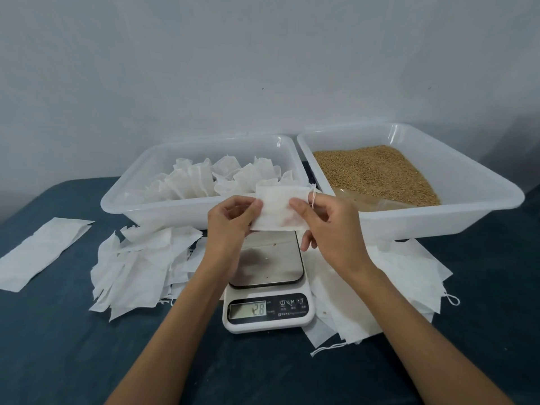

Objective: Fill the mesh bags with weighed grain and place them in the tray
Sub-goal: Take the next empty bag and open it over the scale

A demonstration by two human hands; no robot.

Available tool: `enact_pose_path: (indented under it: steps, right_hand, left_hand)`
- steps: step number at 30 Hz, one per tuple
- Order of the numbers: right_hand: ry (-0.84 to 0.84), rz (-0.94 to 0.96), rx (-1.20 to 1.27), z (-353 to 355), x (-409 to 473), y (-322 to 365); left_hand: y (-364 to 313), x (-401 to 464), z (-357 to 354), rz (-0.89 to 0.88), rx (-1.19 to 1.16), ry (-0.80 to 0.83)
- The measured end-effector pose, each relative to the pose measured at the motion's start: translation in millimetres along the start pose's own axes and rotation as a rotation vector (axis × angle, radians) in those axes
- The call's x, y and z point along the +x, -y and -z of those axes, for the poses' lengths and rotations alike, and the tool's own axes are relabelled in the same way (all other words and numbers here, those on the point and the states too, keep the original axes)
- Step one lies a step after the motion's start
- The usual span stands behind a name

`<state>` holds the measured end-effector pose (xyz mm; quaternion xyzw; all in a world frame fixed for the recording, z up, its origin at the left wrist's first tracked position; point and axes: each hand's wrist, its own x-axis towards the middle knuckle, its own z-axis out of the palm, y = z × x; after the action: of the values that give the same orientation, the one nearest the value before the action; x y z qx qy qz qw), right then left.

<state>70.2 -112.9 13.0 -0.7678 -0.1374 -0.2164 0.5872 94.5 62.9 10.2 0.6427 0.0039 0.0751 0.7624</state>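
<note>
Both hands hold one flat white mesh bag [277, 207] in the air above the scale [267, 287]. My left hand [230, 220] pinches its left edge and my right hand [327, 226] pinches its right edge, with the drawstring looped near a finger. The scale's steel plate is bare apart from a few grains, and its display reads 2.8. A clear tray [455, 211] at the right holds brown grain [374, 171]. The clear tray [117, 200] at the left holds several white bags standing upright.
Loose piles of flat white bags lie on the dark blue cloth left of the scale [140, 270] and right of it [380, 290]. A long white strip [41, 252] lies at the far left. A grey wall stands behind the trays.
</note>
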Motion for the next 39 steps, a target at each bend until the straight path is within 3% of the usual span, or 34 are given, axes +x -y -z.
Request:
enact_pose_path:
  steps: [6, 9, 11, 13, 15, 19, 22, 25, 31, 36, 39]
  right_hand:
    - [0.112, 0.145, -0.225, 8.3, 4.0, 0.5]
    - [0.163, 0.156, -0.311, 18.7, 16.5, 6.0]
    - [0.235, 0.145, -0.438, 24.8, 28.8, 15.8]
    - [0.345, 0.105, -0.535, 29.4, 41.3, 26.9]
    - [0.474, 0.059, -0.600, 30.6, 50.8, 36.2]
    - [0.654, 0.006, -0.727, 26.2, 61.3, 51.0]
    - [0.691, -0.036, -0.776, 28.3, 67.6, 57.8]
    - [0.646, -0.050, -0.714, 34.8, 70.6, 64.5]
    - [0.328, -0.049, -0.494, 78.2, 78.7, 67.3]
    - [0.133, -0.112, -0.586, 138.9, 88.0, 34.0]
    - [0.215, -0.281, -0.807, 171.5, 95.6, 1.6]
  left_hand:
    - [8.3, -2.1, -3.8, 0.074, 0.077, 0.034]
    - [8.4, -7.1, -6.4, -0.236, 0.356, 0.012]
    - [5.7, -15.9, -11.8, -0.373, 0.449, 0.131]
    - [6.2, -24.3, -19.2, -0.342, 0.466, 0.322]
    - [10.5, -31.5, -30.3, -0.317, 0.457, 0.411]
    - [13.9, -28.0, -57.3, -0.294, 0.237, 0.219]
    - [10.8, -17.7, -72.5, -0.179, 0.117, 0.198]
    - [17.3, -11.1, -76.7, -0.108, 0.129, 0.219]
    - [28.1, 3.4, -54.4, -0.055, 0.207, 0.168]
    - [27.1, 14.0, -10.1, -0.047, 0.228, 0.100]
    - [24.2, 17.1, 16.0, -0.070, 0.247, 0.030]
